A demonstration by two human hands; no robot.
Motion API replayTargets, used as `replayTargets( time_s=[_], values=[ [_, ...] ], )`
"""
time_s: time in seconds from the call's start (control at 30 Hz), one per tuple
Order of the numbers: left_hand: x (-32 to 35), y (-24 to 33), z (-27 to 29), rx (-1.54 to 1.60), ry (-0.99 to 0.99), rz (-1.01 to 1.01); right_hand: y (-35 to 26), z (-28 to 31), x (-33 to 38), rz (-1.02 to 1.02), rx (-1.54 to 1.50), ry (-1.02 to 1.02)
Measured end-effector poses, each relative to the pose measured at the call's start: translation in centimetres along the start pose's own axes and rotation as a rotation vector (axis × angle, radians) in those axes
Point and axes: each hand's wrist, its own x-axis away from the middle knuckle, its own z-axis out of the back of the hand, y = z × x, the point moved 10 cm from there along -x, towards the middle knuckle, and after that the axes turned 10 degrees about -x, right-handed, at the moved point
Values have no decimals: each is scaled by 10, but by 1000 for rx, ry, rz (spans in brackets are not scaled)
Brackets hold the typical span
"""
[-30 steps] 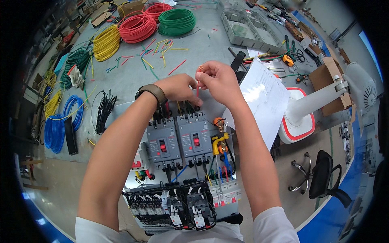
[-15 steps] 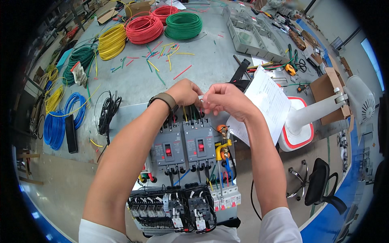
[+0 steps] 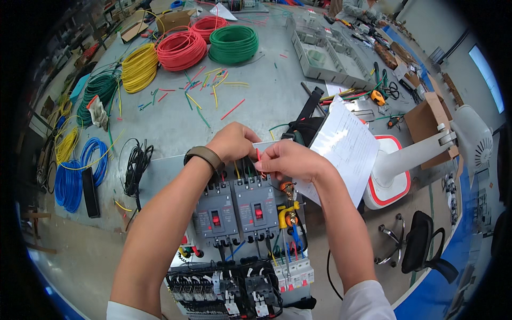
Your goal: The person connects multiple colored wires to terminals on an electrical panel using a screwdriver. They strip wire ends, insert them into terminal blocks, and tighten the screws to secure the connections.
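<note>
My right hand (image 3: 292,160) pinches a short red wire (image 3: 258,155) above the right grey circuit breaker (image 3: 257,209); bare copper shows below the fingertips, near the breaker's top terminals. Close by on the left, my left hand (image 3: 233,142) curls its fingers at the panel's far edge. What those fingers hold, if anything, is hidden. A second grey breaker (image 3: 216,216) with a red toggle stands alongside. Yellow and green wires rise from the breakers' top ends. All this sits on a metal mounting panel (image 3: 173,169).
Contactors and relays (image 3: 229,288) fill the panel's near end, with small white breakers (image 3: 295,274) beside them. A printed sheet (image 3: 345,149) leans right of my right hand, by a white lamp-like stand (image 3: 408,160). Wire coils (image 3: 181,50) and cut wire scraps lie beyond.
The view has shifted slightly. My right hand has come down toward the breaker's top terminals, and the red wire with its copper end now shows in its fingers. Both hands stay close together.
</note>
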Motion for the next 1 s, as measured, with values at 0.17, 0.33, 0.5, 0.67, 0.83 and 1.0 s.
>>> replayTargets(
  time_s=[0.17, 0.33, 0.5, 0.67, 0.83, 1.0],
  values=[
    [-1, -1, 5, -40, 33, -11, -2, 1, -4, 19, 39, 22],
    [1, -3, 5, 10, 3, -1, -13, -3, 7, -14, 67, 80],
    [12, 12, 6, -16, 47, 4, -4, 3, 4, 38, 18, 110],
    [15, 14, 5, 7, 28, -6, -1, 2, 5, 80, -32, 146],
    [17, 11, 4, 28, 40, 47, 1, 0, 7, 76, -25, 161],
    [19, 11, 4, 44, 48, 79, 4, 1, 6, 56, -114, 151]
  ],
)
